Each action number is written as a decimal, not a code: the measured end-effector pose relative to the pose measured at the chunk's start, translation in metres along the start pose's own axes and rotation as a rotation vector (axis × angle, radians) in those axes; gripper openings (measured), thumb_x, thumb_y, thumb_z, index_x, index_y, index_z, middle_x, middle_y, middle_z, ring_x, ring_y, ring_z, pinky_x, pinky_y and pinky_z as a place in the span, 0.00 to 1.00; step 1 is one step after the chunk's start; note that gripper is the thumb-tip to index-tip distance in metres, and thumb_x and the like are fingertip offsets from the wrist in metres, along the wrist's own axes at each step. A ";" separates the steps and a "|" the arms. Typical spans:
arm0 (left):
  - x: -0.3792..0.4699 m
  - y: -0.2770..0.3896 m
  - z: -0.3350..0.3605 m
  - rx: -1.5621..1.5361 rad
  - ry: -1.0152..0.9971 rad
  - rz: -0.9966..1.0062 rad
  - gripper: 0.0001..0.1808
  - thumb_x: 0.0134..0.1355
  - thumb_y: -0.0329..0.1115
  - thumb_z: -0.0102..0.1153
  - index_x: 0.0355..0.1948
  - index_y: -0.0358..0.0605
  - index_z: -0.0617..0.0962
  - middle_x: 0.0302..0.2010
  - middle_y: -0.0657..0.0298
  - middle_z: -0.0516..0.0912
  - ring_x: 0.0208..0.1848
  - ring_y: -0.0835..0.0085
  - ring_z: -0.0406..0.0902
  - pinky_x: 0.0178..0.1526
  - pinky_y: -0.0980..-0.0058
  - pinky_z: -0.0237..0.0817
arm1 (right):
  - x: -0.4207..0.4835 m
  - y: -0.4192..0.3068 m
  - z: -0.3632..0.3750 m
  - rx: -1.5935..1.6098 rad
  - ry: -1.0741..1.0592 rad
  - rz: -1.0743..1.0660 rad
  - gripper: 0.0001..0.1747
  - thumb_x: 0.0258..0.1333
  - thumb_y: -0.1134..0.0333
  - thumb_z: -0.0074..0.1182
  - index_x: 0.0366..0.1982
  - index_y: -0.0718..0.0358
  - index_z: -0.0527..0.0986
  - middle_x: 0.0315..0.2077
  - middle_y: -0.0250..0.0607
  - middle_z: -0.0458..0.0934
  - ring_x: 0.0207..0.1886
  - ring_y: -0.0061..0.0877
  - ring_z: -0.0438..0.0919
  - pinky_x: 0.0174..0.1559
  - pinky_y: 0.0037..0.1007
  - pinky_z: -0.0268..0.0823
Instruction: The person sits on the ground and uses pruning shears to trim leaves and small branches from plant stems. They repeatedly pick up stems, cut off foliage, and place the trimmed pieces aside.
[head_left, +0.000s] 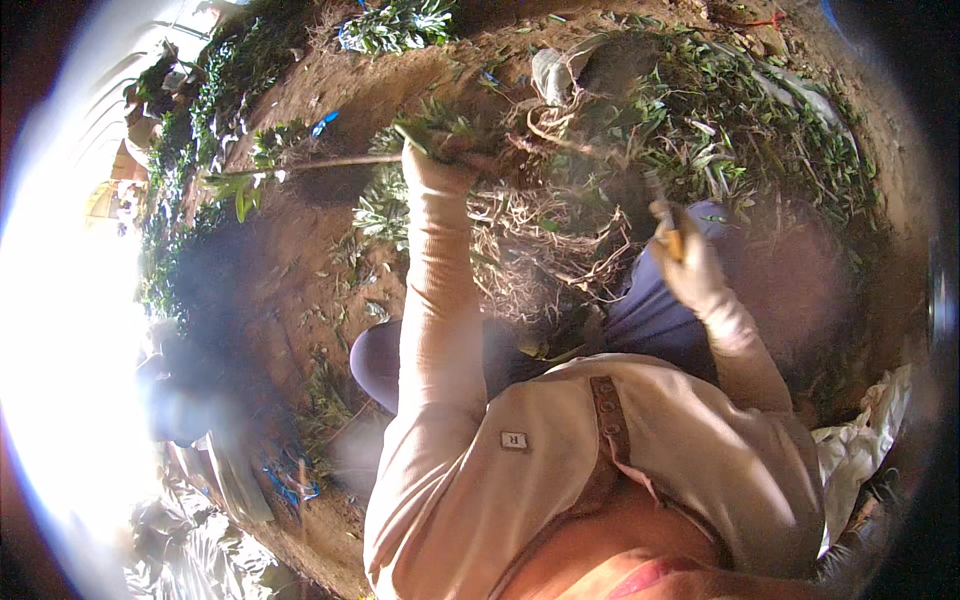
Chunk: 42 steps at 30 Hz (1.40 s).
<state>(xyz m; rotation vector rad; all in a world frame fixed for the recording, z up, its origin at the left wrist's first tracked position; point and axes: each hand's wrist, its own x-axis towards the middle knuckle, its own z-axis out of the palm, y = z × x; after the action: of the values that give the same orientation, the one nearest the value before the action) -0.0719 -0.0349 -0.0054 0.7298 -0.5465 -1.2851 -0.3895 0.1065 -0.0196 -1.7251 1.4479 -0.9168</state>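
Note:
My left hand (448, 154) is stretched out in front of me, closed around a leafy plant stem. The long thin stem (341, 160) sticks out to the left and carries green leaves (244, 191) at its tip. Tangled pale roots (555, 127) show just right of this hand; I cannot tell whether they belong to the held plant. Above my bent knee, my right hand (690, 262) grips a small cutting tool (673, 241) with a yellow-orange handle. Motion blur hides its blade and exact kind. Below and between the hands lies a heap of bare-root plants (540, 247).
A broad pile of leafy cuttings (712, 135) covers the soil at the far right. A tied leafy bundle (397, 28) lies at the top, and more greenery (202, 112) lines the left. Crumpled plastic sheeting (862, 450) lies at lower right; blue ties (292, 484) lie at lower left.

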 end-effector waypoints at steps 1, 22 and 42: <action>-0.002 0.004 -0.011 0.062 0.008 0.017 0.21 0.62 0.52 0.43 0.33 0.43 0.71 0.26 0.58 0.77 0.23 0.64 0.75 0.21 0.62 0.67 | 0.005 0.002 0.019 -0.192 0.059 -0.217 0.27 0.50 0.64 0.57 0.52 0.65 0.65 0.38 0.50 0.74 0.40 0.41 0.76 0.44 0.37 0.69; -0.070 0.045 -0.024 0.023 0.372 -0.116 0.18 0.58 0.43 0.52 0.43 0.41 0.72 0.29 0.55 0.79 0.19 0.62 0.74 0.25 0.63 0.69 | 0.074 0.041 0.070 1.050 -0.031 0.491 0.12 0.56 0.65 0.52 0.42 0.59 0.73 0.19 0.25 0.71 0.16 0.21 0.70 0.18 0.28 0.66; -0.084 0.064 -0.187 1.523 0.171 -0.126 0.14 0.57 0.34 0.54 0.45 0.42 0.78 0.41 0.56 0.81 0.40 0.68 0.78 0.46 0.71 0.67 | 0.105 0.048 0.111 0.964 -0.074 0.665 0.23 0.55 0.63 0.53 0.53 0.57 0.68 0.30 0.33 0.73 0.31 0.23 0.74 0.37 0.31 0.72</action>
<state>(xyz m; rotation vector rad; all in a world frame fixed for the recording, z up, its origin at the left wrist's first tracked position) 0.0883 0.0879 -0.0788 2.1063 -1.3541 -0.7050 -0.3049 0.0039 -0.1080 -0.5142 1.1054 -0.9187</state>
